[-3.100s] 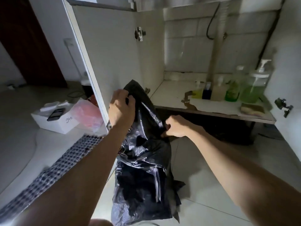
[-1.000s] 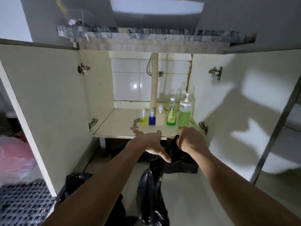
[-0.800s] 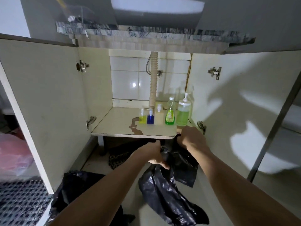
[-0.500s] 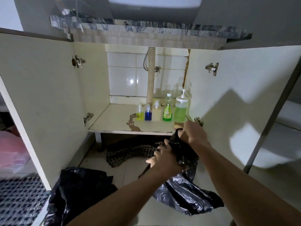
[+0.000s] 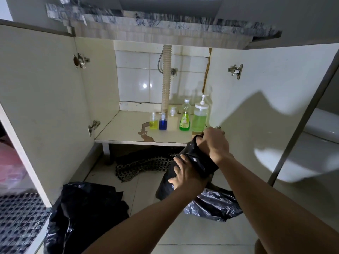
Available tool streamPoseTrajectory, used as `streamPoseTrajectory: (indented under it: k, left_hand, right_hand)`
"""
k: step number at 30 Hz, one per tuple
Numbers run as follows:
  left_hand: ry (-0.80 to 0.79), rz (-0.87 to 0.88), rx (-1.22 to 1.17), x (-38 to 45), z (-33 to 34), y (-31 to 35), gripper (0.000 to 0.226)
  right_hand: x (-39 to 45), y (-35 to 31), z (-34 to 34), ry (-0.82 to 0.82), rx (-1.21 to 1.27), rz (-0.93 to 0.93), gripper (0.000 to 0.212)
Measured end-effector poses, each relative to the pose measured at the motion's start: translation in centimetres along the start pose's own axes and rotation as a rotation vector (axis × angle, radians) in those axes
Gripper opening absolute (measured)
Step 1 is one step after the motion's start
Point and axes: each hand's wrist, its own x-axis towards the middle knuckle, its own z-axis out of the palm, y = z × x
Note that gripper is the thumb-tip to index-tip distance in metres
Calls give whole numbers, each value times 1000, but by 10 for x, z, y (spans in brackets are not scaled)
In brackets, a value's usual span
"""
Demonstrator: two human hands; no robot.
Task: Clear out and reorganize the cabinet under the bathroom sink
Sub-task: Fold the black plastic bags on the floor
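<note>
Left hand: my left hand [image 5: 185, 174] lies on the lower side of the black bag [image 5: 197, 166], fingers spread and curled against the plastic, pressing it in.
Right hand: my right hand [image 5: 214, 142] grips the bunched top of the bag, fingers wrapped tight around it, just in front of the shelf's right end.
Bag: held off the floor between both hands; its loose tail [image 5: 214, 206] drags on the tiles below.
Second bag: another black bag [image 5: 82, 211] lies slumped on the floor by the left door [image 5: 42, 99], well apart from my hands.
Mat: a dark patterned mat [image 5: 141, 165] sits crumpled under the shelf.
Shelf: the cabinet shelf [image 5: 124, 129] carries a row of bottles at the back right, the pump bottle [image 5: 200, 117] nearest my right hand.
Risk: I judge a swing of the bag toward the shelf could knock the pump bottle over; thin plastic may tear under my squeeze, and the trailing tail could snag on the mat.
</note>
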Motion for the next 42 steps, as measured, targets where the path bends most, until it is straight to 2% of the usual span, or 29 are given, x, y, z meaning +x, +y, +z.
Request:
streamPoseTrajectory:
  k: [3, 6, 8, 12, 15, 19, 27, 35, 37, 39, 42]
  left_hand:
    - [54, -12, 57, 18, -12, -10, 87]
    - [121, 19, 161, 35, -39, -29, 41]
    - [142, 30, 224, 44, -60, -41, 31]
    - [160, 64, 433, 56, -94, -56, 37]
    - [155, 58, 478, 70, -112, -63, 42]
    - [218, 91, 451, 106, -125, -61, 23]
    - [347, 78, 531, 167, -140, -48, 28]
    - [457, 203, 562, 140, -158, -35, 24]
    - [410, 226, 532, 125, -157, -36, 26]
    - [284, 231, 535, 110, -154, -40, 32]
    - [-16, 290, 561, 88, -141, -46, 48]
  right_hand:
    - [2, 3, -7, 15, -17, -37, 22]
    - [5, 22, -16, 50, -25, -69, 17]
    - [9, 35, -19, 20, -68, -123, 17]
    - [26, 50, -22, -195, -225, -158, 20]
    - [35, 52, -21, -239, -291, -157, 26]
    - [55, 47, -7, -177, -348, -202, 24]
    - [108, 34, 19, 58, -374, -233, 24]
    - [88, 48, -2, 248, -233, -299, 19]
    - [76, 57, -9, 233, -182, -310, 17]
    - [60, 68, -14, 169, -154, -315, 16]
    - [37, 92, -9, -36, -209, -274, 16]
